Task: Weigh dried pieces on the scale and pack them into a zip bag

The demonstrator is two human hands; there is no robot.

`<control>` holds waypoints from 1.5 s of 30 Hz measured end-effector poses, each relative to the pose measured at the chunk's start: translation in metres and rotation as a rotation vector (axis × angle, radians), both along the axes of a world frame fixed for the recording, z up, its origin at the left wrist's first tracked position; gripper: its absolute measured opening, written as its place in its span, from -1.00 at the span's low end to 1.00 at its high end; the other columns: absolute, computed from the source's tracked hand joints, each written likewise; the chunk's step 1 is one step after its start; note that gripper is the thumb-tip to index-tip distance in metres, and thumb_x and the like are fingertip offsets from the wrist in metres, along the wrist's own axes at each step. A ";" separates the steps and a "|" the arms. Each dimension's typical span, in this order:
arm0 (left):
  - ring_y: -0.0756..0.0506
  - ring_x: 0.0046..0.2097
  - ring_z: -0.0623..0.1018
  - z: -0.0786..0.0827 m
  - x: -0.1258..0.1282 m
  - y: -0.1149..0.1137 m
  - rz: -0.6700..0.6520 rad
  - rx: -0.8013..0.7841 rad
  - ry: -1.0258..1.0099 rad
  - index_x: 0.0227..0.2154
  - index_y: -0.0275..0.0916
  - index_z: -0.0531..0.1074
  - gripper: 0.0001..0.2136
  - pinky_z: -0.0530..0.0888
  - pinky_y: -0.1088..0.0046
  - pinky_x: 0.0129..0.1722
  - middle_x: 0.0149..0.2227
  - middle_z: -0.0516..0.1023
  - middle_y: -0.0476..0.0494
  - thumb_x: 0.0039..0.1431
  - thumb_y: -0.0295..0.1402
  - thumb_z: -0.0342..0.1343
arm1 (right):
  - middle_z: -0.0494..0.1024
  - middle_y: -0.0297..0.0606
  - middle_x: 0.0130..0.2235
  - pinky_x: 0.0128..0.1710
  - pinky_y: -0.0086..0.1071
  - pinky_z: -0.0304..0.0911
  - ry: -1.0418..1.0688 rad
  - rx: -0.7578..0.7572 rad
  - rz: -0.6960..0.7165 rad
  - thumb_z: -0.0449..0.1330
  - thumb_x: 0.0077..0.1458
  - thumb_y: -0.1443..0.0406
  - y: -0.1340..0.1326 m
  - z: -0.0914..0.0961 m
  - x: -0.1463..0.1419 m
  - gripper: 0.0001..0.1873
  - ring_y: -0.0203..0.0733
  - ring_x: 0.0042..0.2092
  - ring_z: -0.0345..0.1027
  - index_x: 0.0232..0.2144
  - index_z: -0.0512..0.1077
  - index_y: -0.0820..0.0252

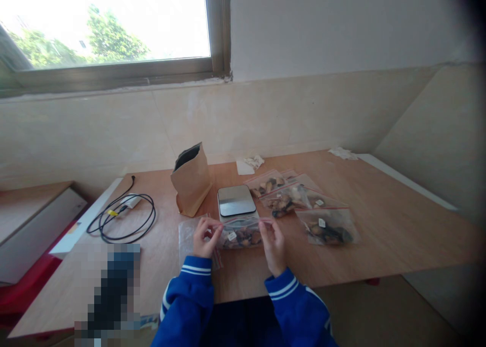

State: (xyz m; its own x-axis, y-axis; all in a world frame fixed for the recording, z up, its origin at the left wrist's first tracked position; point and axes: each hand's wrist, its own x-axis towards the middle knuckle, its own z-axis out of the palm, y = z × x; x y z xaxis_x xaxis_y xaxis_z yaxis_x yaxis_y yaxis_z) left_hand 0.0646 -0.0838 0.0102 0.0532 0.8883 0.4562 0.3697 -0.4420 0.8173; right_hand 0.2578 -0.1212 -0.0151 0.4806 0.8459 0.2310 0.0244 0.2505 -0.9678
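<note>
I have both hands on one zip bag (pixel 241 235) of dark, lumpy pieces. My left hand (pixel 204 238) pinches its top strip at one end and my right hand (pixel 274 246) pinches the other end, so the fingers (pixel 270 226) are closed narrow on the bag's upper edge. The bag hangs low between them, touching or just above the worktop (pixel 398 220). I cannot tell whether the strip is pressed shut along its whole length.

Judging by how things lie, three filled bags (pixel 286 201) are set down beyond and to the right of my right fingers, overlapping in a loose row. The one in hand makes a fourth. Some flat empty bags (pixel 186 238) lie under my left hand, and the brown paper bag (pixel 191 181) stands open beyond my left fingers, so I would say more is left.

The scale (pixel 236 200) sits just beyond the fingers, with nothing on its plate. The near edge of the worktop runs close under my wrists. Bare wood opens well to the right of the filled bags. On the left, a coiled cable (pixel 123 218) lies well apart from my left hand.
</note>
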 end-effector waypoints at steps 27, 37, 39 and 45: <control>0.04 -0.51 0.31 -0.003 0.003 -0.001 0.053 0.037 0.062 -0.43 -0.25 0.50 -0.83 0.27 0.56 -0.57 -0.49 0.34 -0.04 0.09 -0.25 0.13 | 0.50 -0.20 -0.26 -0.13 -0.24 0.32 -0.081 0.086 -0.061 0.16 0.11 0.15 0.000 0.003 -0.001 -0.76 -0.14 -0.20 0.40 -0.31 0.45 0.21; 0.05 -0.53 0.26 -0.007 0.002 0.001 0.050 0.068 0.066 -0.41 -0.24 0.52 -0.83 0.23 0.53 -0.57 -0.52 0.27 -0.01 0.08 -0.24 0.15 | 0.47 -0.22 -0.28 -0.16 -0.28 0.30 -0.143 0.134 -0.090 0.15 0.13 0.19 0.000 0.005 -0.001 -0.81 -0.15 -0.20 0.38 -0.33 0.45 0.20; 0.04 -0.51 0.29 -0.006 0.002 0.001 0.045 0.062 0.052 -0.41 -0.24 0.52 -0.83 0.25 0.53 -0.57 -0.49 0.28 -0.02 0.08 -0.24 0.15 | 0.46 -0.23 -0.28 -0.16 -0.28 0.29 -0.151 0.135 -0.091 0.15 0.13 0.18 -0.001 0.005 0.000 -0.81 -0.16 -0.21 0.37 -0.33 0.44 0.19; -0.11 -0.16 0.45 0.000 0.002 0.001 -0.071 0.075 0.020 -0.38 -0.22 0.51 -0.83 0.40 0.38 -0.19 -0.29 0.43 -0.14 0.09 -0.23 0.14 | 0.48 -0.23 -0.26 -0.17 -0.27 0.28 -0.108 0.082 -0.012 0.13 0.14 0.14 -0.003 0.004 0.000 -0.77 -0.13 -0.19 0.37 -0.29 0.40 0.18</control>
State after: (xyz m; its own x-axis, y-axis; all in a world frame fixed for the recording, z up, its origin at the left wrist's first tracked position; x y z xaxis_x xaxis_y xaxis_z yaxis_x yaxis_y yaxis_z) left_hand 0.0667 -0.0824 0.0099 0.1242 0.8453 0.5196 0.3512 -0.5272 0.7737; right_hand 0.2578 -0.1244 -0.0114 0.4591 0.8163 0.3506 0.1312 0.3280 -0.9355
